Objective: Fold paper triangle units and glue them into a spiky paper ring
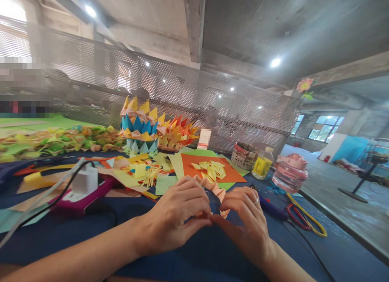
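Note:
My left hand and my right hand meet over the blue tabletop, thumbs and fingertips pinching the near side of a curved peach strip of folded paper pieces. It arcs round behind my fingers in a ring shape. My fingers hide much of the near side. A ring shows on a finger of my right hand. Just beyond lie pale yellow folded paper pieces in a small heap on an orange paper sheet.
Left are a magenta power strip with a white plug and cables. Behind stand layered folded-paper pieces. On the right are a woven basket, a yellow-labelled bottle, a pink jug and scissors.

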`<state>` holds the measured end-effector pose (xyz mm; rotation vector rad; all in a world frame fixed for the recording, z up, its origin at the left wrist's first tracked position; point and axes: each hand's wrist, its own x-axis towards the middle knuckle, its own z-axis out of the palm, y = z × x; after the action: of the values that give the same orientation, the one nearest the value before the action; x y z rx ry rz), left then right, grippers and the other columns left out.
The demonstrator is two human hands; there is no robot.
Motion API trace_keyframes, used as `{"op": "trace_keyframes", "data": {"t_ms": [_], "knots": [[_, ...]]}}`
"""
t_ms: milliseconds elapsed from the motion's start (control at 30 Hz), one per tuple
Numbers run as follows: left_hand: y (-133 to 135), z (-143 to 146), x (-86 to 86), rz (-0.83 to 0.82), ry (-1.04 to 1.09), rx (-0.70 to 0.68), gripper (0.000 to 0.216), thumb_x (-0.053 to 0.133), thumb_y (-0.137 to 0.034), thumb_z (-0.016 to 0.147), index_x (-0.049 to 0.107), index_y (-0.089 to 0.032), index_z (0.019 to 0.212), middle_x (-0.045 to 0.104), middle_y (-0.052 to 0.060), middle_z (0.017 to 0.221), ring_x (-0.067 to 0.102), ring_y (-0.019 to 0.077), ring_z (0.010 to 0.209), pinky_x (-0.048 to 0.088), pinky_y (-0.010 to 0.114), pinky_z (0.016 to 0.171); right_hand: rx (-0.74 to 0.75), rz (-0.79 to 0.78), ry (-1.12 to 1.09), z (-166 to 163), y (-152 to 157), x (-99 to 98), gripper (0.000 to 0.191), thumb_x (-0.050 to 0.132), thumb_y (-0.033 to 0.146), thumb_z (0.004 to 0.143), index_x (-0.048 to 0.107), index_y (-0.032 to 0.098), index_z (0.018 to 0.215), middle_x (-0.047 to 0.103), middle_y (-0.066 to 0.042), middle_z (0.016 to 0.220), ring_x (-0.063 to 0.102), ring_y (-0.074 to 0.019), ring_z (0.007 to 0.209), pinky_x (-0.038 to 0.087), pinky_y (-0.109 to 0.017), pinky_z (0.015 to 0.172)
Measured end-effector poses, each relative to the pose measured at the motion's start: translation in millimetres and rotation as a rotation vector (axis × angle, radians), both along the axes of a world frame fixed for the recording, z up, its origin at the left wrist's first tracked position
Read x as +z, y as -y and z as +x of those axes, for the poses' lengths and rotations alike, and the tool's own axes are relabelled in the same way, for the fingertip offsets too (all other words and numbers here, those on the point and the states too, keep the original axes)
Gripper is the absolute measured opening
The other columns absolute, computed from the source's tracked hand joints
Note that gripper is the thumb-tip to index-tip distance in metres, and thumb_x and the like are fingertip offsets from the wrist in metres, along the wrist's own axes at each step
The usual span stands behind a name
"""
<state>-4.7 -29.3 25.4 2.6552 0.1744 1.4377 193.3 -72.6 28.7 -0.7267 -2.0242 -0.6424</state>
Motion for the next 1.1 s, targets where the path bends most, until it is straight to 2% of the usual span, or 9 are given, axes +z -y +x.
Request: {"op": "trace_keyframes", "data": {"t_ms": [100, 200, 467, 733, 867, 1100], "knots": [[0.1, -0.1, 1.3, -0.018, -0.027, 0.014, 0.002, 0.061, -0.014, 0.086, 0.06, -0.014, 0.087, 0.063, 0.002, 0.083, 0.052, 0.0153, 0.083, 0.038, 0.031, 0.083, 0.005, 0.001, 0.006, 0.3, 0.0, -0.2, 0.014, 0.069, 0.026, 0.083, 0.057, 0.019, 0.082, 0.065, -0.002, 0.073, 0.058, -0.0172, 0.075, 0.038, -0.033, 0.075], [0.4, -0.3, 0.6, -0.015, -0.067, 0.007, 0.011, 0.059, -0.013, 0.087, 0.061, -0.017, 0.097, 0.063, 0.002, 0.089, 0.052, 0.0162, 0.086, 0.037, 0.033, 0.085, 0.008, 0.001, 0.005, 0.1, -0.2, 0.1, 0.014, 0.07, 0.024, 0.083, 0.057, 0.019, 0.082, 0.066, -0.002, 0.073, 0.059, -0.0173, 0.076, 0.038, -0.033, 0.075], [3.1, -0.5, -0.5, -0.058, -0.07, -0.02, 0.008, 0.057, -0.009, 0.086, 0.062, -0.015, 0.085, 0.061, 0.002, 0.081, 0.051, 0.015, 0.08, 0.038, 0.032, 0.082, -0.002, -0.017, 0.002, 1.9, -1.1, -2.0, 0.014, 0.07, 0.025, 0.082, 0.057, 0.02, 0.083, 0.067, -0.001, 0.074, 0.059, -0.0182, 0.077, 0.038, -0.034, 0.076], [0.7, 0.7, -0.5, -0.014, -0.038, -0.009, 0.012, 0.056, -0.011, 0.087, 0.058, -0.015, 0.076, 0.061, 0.0, 0.076, 0.051, 0.0127, 0.075, 0.037, 0.03, 0.079, -0.011, -0.012, -0.014, 0.1, -0.2, 0.7, 0.015, 0.069, 0.03, 0.083, 0.057, 0.021, 0.081, 0.066, 0.0, 0.072, 0.06, -0.0178, 0.075, 0.039, -0.033, 0.074], [1.8, 0.4, 1.0, -0.005, -0.036, -0.005, 0.012, 0.055, -0.011, 0.088, 0.058, -0.016, 0.077, 0.061, 0.001, 0.075, 0.052, 0.0134, 0.074, 0.038, 0.031, 0.079, -0.027, -0.003, -0.011, -0.8, 0.5, 2.2, 0.015, 0.068, 0.03, 0.083, 0.057, 0.021, 0.079, 0.065, 0.0, 0.07, 0.06, -0.0174, 0.074, 0.039, -0.032, 0.073], [1.8, 1.0, -0.1, 0.027, -0.047, -0.023, 0.01, 0.056, -0.011, 0.089, 0.062, -0.018, 0.091, 0.064, 0.002, 0.083, 0.053, 0.0143, 0.08, 0.039, 0.031, 0.082, -0.021, -0.019, -0.002, 0.8, 0.4, 1.4, 0.011, 0.065, 0.028, 0.085, 0.057, 0.022, 0.081, 0.066, -0.001, 0.073, 0.06, -0.0181, 0.075, 0.039, -0.033, 0.073]]}}
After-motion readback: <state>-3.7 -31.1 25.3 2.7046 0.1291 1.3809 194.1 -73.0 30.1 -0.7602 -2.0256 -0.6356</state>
